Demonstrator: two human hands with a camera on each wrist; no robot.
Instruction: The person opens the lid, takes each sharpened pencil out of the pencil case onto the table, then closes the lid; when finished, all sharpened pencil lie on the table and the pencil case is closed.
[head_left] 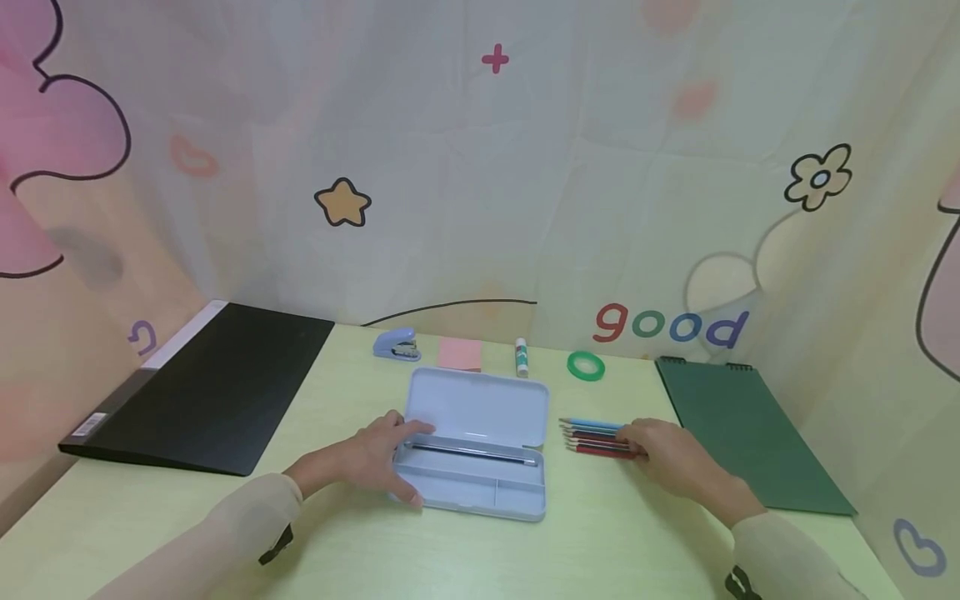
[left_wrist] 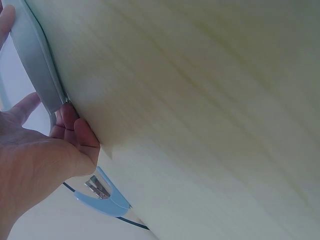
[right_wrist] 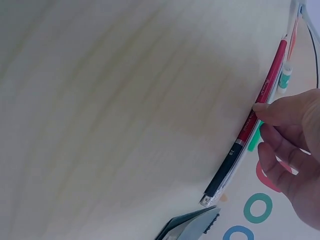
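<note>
An open light blue pencil case (head_left: 480, 408) lies in the middle of the pale green table (head_left: 570, 550), with one dark pencil (head_left: 472, 452) in its tray. My left hand (head_left: 397, 462) grips the case's left end, thumb at the front edge and fingers by the hinge. The left wrist view shows that hand (left_wrist: 45, 150) curled against the case's edge (left_wrist: 35, 60). Several pencils (head_left: 596, 437) lie just right of the case. My right hand (head_left: 645, 446) rests over their right ends. In the right wrist view its thumb touches a red and black pencil (right_wrist: 255, 125), the other fingers loosely curved just off it.
A black folder (head_left: 202, 387) lies at the left and a green spiral notebook (head_left: 742, 433) at the right. Along the back stand a blue stapler (head_left: 396, 344), pink sticky notes (head_left: 460, 354), a glue stick (head_left: 521, 357) and a green tape ring (head_left: 586, 366). Printed fabric walls surround the table.
</note>
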